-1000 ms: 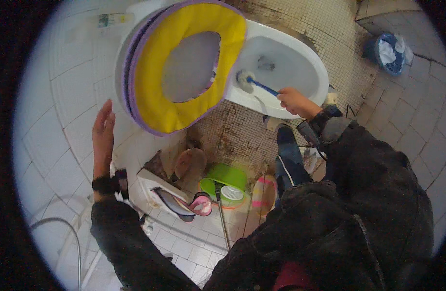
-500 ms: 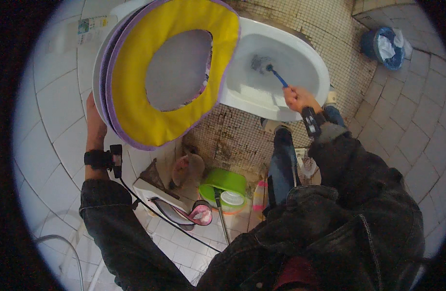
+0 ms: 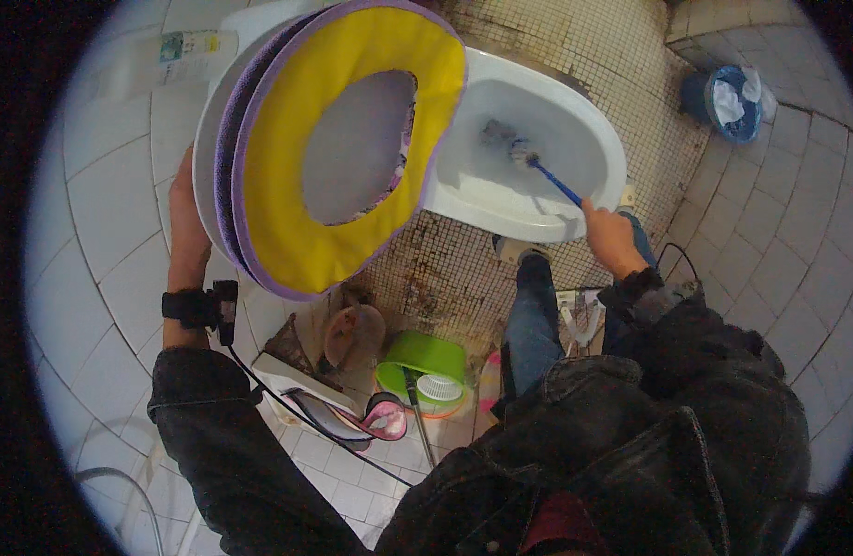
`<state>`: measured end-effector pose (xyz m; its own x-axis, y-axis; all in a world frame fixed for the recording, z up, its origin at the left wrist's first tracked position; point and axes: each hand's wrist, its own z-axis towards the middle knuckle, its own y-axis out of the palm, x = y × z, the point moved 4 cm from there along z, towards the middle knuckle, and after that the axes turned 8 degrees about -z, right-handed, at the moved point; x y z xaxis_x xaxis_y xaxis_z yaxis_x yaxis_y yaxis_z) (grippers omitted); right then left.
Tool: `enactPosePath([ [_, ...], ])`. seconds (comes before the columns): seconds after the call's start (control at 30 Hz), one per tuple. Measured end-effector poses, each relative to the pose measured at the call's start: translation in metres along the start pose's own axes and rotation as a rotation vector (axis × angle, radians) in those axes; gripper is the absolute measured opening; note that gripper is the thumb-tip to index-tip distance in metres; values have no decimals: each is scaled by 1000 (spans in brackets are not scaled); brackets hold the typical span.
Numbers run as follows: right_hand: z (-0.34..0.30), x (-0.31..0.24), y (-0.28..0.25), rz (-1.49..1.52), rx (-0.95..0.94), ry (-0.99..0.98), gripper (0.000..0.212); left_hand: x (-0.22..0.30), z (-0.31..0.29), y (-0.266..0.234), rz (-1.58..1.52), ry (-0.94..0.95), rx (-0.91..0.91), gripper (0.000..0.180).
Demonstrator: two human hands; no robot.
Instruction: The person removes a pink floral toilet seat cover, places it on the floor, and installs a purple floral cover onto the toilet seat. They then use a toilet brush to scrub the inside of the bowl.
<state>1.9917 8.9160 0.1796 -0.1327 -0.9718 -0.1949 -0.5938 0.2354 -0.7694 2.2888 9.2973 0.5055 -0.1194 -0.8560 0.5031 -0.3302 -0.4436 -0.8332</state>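
A white toilet bowl (image 3: 598, 130) sits in the middle distance. Its raised seat wears a yellow cover (image 3: 283, 199) with purple edging, and the white lid (image 3: 204, 185) is behind it. My left hand (image 3: 187, 208) is against the lid's left side, its fingers hidden. My right hand (image 3: 614, 236), at the bowl's near right rim, is closed round the handle of a blue toilet brush (image 3: 558, 182). The brush slants down into the bowl, its bristle head near the dark water at the bottom.
A blue waste bin (image 3: 737, 120) with white paper stands far right by the tiled wall. Nearer are a green basket (image 3: 422, 357), a pink-lined slipper (image 3: 387, 419) and a long metal handle (image 3: 422, 422). Stained mosaic tiles (image 3: 417, 264) surround the toilet. A black cable (image 3: 306, 422) runs from my left wrist.
My right hand has moved right and toward me, drawing the brush head right and slightly nearer. The raised seat and lid appear slightly further right.
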Motion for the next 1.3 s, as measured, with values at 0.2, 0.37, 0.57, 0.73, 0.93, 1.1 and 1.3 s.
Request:
enactPosePath([
  [0.2,74,23,33,927,-15,67,18,9,1,-8,164,156,-29,23],
  [0.37,151,-43,39,1063,-354,145,16,-4,3,-10,-118,68,-59,18],
  [0.57,57,-39,-4,3,-115,-147,27,-23,-2,1,-75,0,-41,18],
  [0.73,41,4,-15,-265,157,-284,26,-22,-3,4,-87,21,-78,21],
  [0.93,157,-50,3,59,126,-177,9,-16,-6,9,-68,7,-89,24],
  [1.1,126,-44,63,1401,-643,476,13,-14,-5,13,-58,8,-85,27],
  [1.3,28,-38,57,2055,-673,375,14,8,-5,0,-59,-41,-84,30],
])
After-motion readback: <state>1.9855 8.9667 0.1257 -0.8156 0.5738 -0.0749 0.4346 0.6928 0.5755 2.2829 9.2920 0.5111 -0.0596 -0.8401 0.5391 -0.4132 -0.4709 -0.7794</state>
